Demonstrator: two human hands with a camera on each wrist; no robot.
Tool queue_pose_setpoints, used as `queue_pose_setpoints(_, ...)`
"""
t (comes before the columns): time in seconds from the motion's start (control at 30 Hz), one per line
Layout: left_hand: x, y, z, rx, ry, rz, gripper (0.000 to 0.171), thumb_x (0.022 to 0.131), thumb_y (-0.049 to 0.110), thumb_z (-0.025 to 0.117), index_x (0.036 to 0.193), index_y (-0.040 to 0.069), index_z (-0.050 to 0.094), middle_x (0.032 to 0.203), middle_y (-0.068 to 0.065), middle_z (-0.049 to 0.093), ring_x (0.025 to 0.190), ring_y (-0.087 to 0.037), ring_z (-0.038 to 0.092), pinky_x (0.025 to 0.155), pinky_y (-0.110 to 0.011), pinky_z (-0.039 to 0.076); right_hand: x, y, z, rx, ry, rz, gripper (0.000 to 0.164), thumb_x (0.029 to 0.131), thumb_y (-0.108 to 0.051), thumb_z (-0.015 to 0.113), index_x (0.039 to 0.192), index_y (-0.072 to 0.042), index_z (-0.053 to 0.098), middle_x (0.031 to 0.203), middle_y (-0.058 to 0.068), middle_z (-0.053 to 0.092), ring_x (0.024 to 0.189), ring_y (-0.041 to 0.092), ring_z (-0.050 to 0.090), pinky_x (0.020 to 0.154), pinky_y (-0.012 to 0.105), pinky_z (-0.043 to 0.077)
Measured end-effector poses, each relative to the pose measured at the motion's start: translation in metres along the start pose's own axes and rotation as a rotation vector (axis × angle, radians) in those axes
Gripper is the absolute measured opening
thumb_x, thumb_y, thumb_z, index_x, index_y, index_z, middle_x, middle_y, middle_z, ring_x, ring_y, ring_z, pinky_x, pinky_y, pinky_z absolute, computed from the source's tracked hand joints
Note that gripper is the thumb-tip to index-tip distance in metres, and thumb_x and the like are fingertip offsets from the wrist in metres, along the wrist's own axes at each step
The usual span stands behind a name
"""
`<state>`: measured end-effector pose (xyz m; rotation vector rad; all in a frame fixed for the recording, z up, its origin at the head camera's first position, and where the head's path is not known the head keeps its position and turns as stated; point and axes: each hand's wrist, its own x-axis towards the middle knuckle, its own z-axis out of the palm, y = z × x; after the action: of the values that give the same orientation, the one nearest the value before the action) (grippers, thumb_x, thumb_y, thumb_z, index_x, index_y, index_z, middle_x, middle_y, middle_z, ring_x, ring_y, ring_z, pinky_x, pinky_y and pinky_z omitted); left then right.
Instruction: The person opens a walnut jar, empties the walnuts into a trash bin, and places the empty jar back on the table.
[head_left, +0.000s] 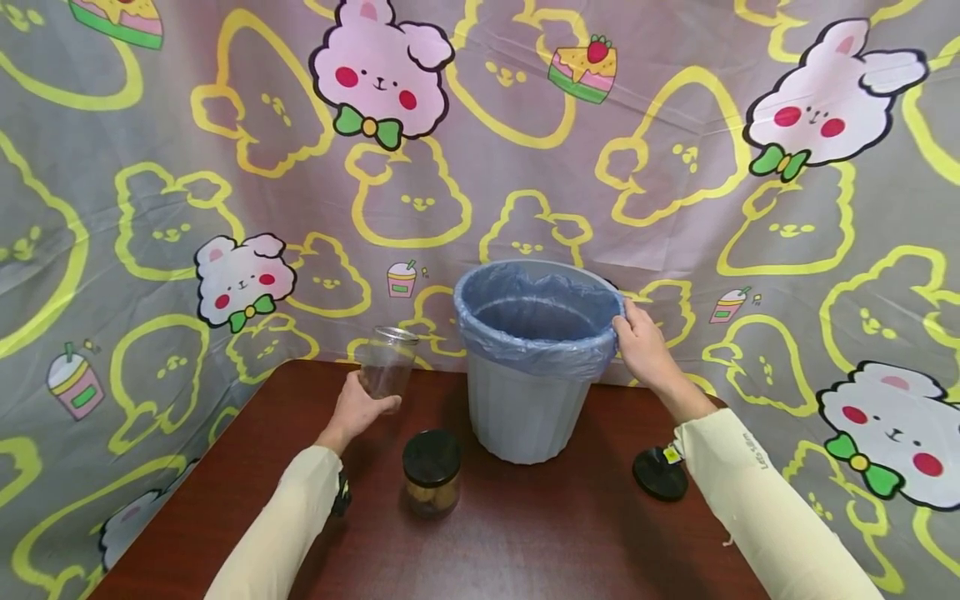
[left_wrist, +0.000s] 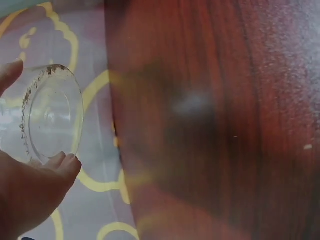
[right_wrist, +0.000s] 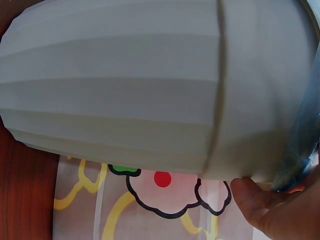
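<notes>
My left hand (head_left: 363,408) grips a clear jar (head_left: 388,362) round its lower part, held over the far left of the table with its rim up. In the left wrist view, brown crumbs cling round the base of the jar (left_wrist: 52,112). My right hand (head_left: 647,346) pinches the right rim of a grey trash bin (head_left: 528,417), which stands on the table to the right of the jar. A blue bag (head_left: 540,354) lines the bin and folds over its rim. The right wrist view shows the ribbed side of the bin (right_wrist: 110,95), with fingers at its lined edge.
A second jar (head_left: 432,475) with a black lid and brown contents stands on the brown table (head_left: 525,533), in front of the bin. A black round disc (head_left: 660,475) lies near the right sleeve. Behind the table hangs a patterned cloth (head_left: 525,192).
</notes>
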<state>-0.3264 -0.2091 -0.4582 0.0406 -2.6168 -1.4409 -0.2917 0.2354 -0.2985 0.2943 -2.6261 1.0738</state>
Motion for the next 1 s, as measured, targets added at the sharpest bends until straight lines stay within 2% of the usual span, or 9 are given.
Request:
queue_pose_setpoints(0.17, 0.001, -0.009, 0.006, -0.035, -0.029, -0.034, 0.089, 0.077, 0.029, 0.078, 0.134, -0.008, 0.021, 0.128, -0.028, 0.037, 0.117, -0.041, 0.043, 0.097, -0.052, 0.035, -0.001, 0.0, 0.001, -0.002, -0.001, 0.004, 0.059, 0.101, -0.027, 0.028, 0.147, 0.005, 0.011, 0.151, 0.029, 0.013, 0.139, 0.04, 0.01, 0.109, 0.052, 0.012)
queue_pose_setpoints(0.43, 0.002, -0.021, 0.01, -0.028, -0.058, -0.073, 0.089, 0.078, 0.03, 0.076, 0.133, -0.01, 0.019, 0.127, -0.03, 0.035, 0.117, -0.042, 0.041, 0.098, -0.052, 0.033, -0.002, -0.003, 0.001, 0.001, 0.001, 0.005, 0.058, 0.101, -0.026, 0.028, 0.147, 0.005, 0.012, 0.151, 0.028, 0.013, 0.139, 0.04, 0.011, 0.109, 0.053, 0.013)
queue_pose_setpoints(0.63, 0.004, -0.027, 0.012, -0.022, -0.044, -0.087, 0.088, 0.079, 0.029, 0.076, 0.132, -0.011, 0.018, 0.129, -0.031, 0.034, 0.119, -0.043, 0.039, 0.099, -0.053, 0.032, -0.001, -0.003, 0.001, -0.002, 0.012, -0.001, 0.058, 0.101, -0.025, 0.028, 0.147, 0.005, 0.013, 0.151, 0.028, 0.014, 0.139, 0.04, 0.012, 0.109, 0.053, 0.013)
queue_pose_setpoints(1.0, 0.005, -0.034, 0.017, -0.026, -0.072, -0.097, 0.09, 0.079, 0.029, 0.076, 0.132, -0.012, 0.016, 0.132, -0.033, 0.031, 0.12, -0.044, 0.038, 0.101, -0.053, 0.031, 0.0, 0.0, 0.002, -0.002, 0.02, -0.002, 0.058, 0.101, -0.026, 0.028, 0.148, 0.004, 0.014, 0.151, 0.027, 0.015, 0.139, 0.04, 0.012, 0.109, 0.052, 0.013)
